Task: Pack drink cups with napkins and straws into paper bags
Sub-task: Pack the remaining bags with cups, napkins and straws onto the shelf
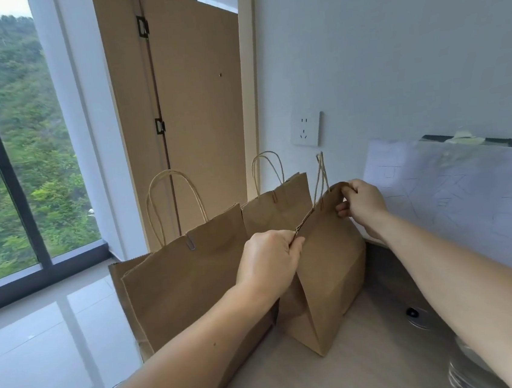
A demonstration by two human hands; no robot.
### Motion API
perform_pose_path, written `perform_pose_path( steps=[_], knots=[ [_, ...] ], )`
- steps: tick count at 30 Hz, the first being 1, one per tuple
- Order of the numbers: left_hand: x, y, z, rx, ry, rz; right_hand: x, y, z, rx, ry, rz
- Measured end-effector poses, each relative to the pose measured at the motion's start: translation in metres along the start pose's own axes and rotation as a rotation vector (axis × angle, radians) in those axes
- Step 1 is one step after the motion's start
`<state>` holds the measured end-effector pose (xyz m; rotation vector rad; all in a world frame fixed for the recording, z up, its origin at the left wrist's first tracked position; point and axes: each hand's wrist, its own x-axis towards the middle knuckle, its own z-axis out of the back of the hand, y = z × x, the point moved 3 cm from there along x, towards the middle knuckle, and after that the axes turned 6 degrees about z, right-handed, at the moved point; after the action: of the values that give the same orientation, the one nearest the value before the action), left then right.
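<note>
While the left hand (268,262) pinches the near end of its top edge, the paper bag (329,274) stands upright on the wooden table (362,372), at the right of a row of three. The right hand (363,204) pinches the far end of the same edge, fingers curled over the paper with the thumb below. Between the two hands the mouth of the bag is pressed flat into one line, so its contents are hidden. Its twine handles (322,174) stick up just beside the right hand, untouched by either hand. The sides of the bag bulge outward lower down.

Just to the left stands a large bag (188,280), also brown paper, with tall looped handles; the left forearm crosses in front of it. Behind these two, nearer the wall, is a third bag (278,207) with its own handles raised.

On the wall above the table is a white socket (306,130). To the right, a white sheet (470,196) with faint pencil lines leans against the wall. A small round dark object (414,313) lies on the table near the right forearm, and a clear plastic stack (466,370) sits at the bottom right, too blurred to identify. Cardboard panels (201,104) joined with black clips (142,25) stand beyond the bags, beside a window (6,141) looking onto green trees.
</note>
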<state>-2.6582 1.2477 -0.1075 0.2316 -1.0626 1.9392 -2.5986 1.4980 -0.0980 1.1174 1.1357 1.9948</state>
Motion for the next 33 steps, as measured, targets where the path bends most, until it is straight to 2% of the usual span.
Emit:
perform_pose_path(
  steps=[4,8,10,13,15,18,23,28,33],
  knots=[
    [0.004,0.005,-0.002,-0.004,-0.019,0.024,-0.012,0.008,0.007,0.012,0.022,-0.010],
    [0.003,-0.003,-0.001,0.028,0.000,0.061,-0.036,0.015,0.024,-0.086,0.089,-0.029],
    [0.001,-0.014,0.000,0.151,-0.094,0.038,-0.052,0.017,0.039,-0.124,0.128,-0.044],
    [-0.006,-0.043,-0.002,0.322,-0.241,-0.103,-0.082,0.020,0.072,-0.244,0.207,-0.022],
    [-0.015,-0.067,-0.014,0.420,-0.162,-0.170,-0.104,0.021,0.100,-0.421,0.280,0.011],
    [-0.035,-0.104,-0.041,0.480,0.094,-0.158,-0.144,0.021,0.151,-0.663,0.365,0.025],
    [-0.087,-0.187,-0.080,0.460,0.390,-0.152,-0.223,0.030,0.259,-0.742,0.306,-0.044],
    [-0.157,-0.299,-0.106,0.400,0.503,-0.277,-0.320,0.040,0.374,-0.805,0.155,-0.085],
    [-0.234,-0.408,-0.140,0.362,0.576,-0.422,-0.423,0.032,0.476,-0.839,0.111,-0.185]
  ],
)
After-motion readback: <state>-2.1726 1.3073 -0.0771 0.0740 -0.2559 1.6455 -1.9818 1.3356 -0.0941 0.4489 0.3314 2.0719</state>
